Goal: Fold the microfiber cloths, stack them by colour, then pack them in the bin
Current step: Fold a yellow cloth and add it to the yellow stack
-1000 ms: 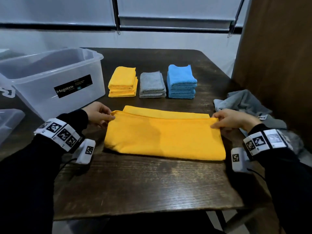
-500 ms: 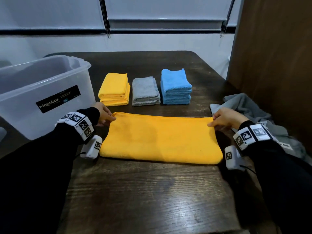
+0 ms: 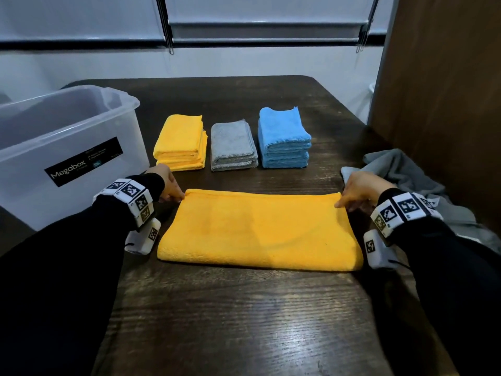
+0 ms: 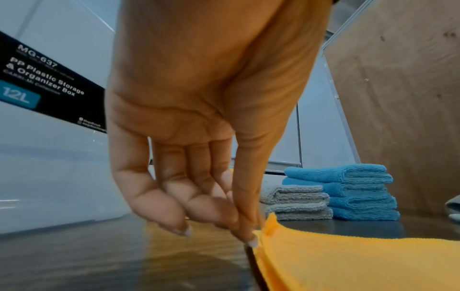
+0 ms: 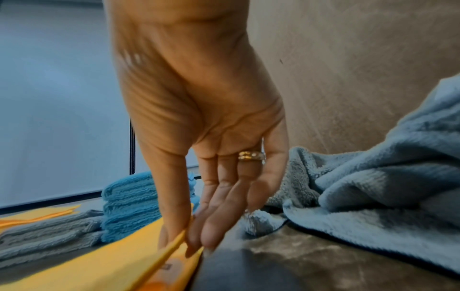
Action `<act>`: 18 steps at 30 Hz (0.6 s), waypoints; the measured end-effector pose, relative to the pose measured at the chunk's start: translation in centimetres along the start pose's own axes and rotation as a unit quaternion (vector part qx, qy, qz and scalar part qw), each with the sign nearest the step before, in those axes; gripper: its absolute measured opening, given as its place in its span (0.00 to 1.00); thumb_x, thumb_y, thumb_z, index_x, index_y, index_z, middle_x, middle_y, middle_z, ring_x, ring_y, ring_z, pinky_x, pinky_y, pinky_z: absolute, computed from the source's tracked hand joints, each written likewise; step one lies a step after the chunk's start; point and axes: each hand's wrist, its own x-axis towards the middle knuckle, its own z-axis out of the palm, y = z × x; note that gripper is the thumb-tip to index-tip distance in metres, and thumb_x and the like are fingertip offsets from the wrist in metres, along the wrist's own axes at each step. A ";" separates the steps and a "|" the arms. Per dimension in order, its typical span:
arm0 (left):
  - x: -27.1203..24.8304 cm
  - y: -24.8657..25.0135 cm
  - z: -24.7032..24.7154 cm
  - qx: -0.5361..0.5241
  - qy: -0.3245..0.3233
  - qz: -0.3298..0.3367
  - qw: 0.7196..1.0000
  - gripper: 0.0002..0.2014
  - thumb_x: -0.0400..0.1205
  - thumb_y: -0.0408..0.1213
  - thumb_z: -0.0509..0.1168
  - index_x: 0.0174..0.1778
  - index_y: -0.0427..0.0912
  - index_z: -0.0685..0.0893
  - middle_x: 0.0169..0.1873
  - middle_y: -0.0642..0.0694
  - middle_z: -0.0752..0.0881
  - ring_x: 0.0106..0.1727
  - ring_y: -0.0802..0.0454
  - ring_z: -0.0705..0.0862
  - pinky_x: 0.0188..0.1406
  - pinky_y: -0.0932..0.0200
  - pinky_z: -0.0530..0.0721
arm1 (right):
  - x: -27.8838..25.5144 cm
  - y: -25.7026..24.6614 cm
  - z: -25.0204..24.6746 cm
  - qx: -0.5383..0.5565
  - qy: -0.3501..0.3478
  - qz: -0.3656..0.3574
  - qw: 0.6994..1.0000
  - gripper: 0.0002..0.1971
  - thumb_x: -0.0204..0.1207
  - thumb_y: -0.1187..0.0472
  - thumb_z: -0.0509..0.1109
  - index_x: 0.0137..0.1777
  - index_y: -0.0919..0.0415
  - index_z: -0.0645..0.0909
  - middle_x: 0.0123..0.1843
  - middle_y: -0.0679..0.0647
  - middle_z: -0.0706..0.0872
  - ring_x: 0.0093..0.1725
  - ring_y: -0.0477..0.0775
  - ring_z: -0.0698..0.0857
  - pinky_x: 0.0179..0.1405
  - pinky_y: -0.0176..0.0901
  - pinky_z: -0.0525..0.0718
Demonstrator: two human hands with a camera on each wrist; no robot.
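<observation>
While the bin (image 3: 67,147) off beyond the left hand (image 3: 168,183) shows nothing packed inside, as far as its cloudy wall lets me see, the folding looks to be well along. That hand pinches the far left corner of a yellow cloth (image 3: 257,229) between thumb and fingertips (image 4: 246,226), the other fingers loosely curled just above the table (image 3: 244,321). The cloth lies flat between the two hands, doubled over once into a long strip with its edges lined up at the far side. Just past the left fingertips sit three folded stacks in a row: a yellow stack (image 3: 180,143), then a grey stack (image 3: 233,146), then a blue stack (image 3: 283,139). Counting layers is rough, but I make it about two yellow cloths, two grey and four blue. At the other far corner the right hand (image 3: 360,189) pinches the doubled edge between thumb and fingers (image 5: 216,222), which stay fairly straight; a ring (image 5: 251,155) shows on one. Beside those fingers, further right, lies a crumpled grey heap (image 3: 406,175) not yet folded; I cannot tell how many cloths are in it. By my reckoning this yellow one needs more folds before joining its stack, then the heap, then all the packing.
</observation>
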 end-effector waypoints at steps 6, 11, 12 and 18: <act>0.6 0.1 1.8 -0.011 -0.003 0.029 1.000 0.11 0.71 0.41 0.78 0.42 0.37 0.90 0.33 0.43 0.88 0.27 0.54 0.79 0.25 0.64 0.79 | 1.2 0.3 0.7 0.036 0.051 -0.025 0.998 0.14 0.75 0.58 0.76 0.54 0.68 0.82 0.37 0.54 0.88 0.37 0.50 0.88 0.40 0.45 0.84; 1.3 0.1 1.9 0.045 0.038 0.053 0.997 0.16 0.67 0.41 0.81 0.46 0.42 0.87 0.43 0.45 0.87 0.45 0.50 0.85 0.49 0.55 0.86 | 0.7 0.7 0.3 0.053 -0.010 -0.015 0.998 0.14 0.78 0.61 0.73 0.58 0.69 0.81 0.38 0.53 0.86 0.38 0.47 0.85 0.62 0.47 0.79; 1.4 0.0 1.9 0.058 0.038 0.068 0.995 0.15 0.67 0.41 0.80 0.47 0.43 0.87 0.44 0.46 0.86 0.47 0.50 0.84 0.50 0.56 0.84 | 0.6 0.8 0.3 0.050 -0.017 -0.016 0.998 0.13 0.77 0.61 0.74 0.57 0.68 0.81 0.38 0.53 0.87 0.38 0.47 0.85 0.63 0.47 0.78; 1.8 -0.5 2.0 0.056 0.031 0.067 0.996 0.08 0.70 0.41 0.78 0.37 0.43 0.88 0.43 0.44 0.88 0.46 0.52 0.82 0.42 0.58 0.81 | 0.0 1.2 0.3 0.032 -0.029 -0.021 0.999 0.13 0.80 0.61 0.71 0.60 0.67 0.81 0.38 0.52 0.87 0.40 0.47 0.83 0.63 0.47 0.78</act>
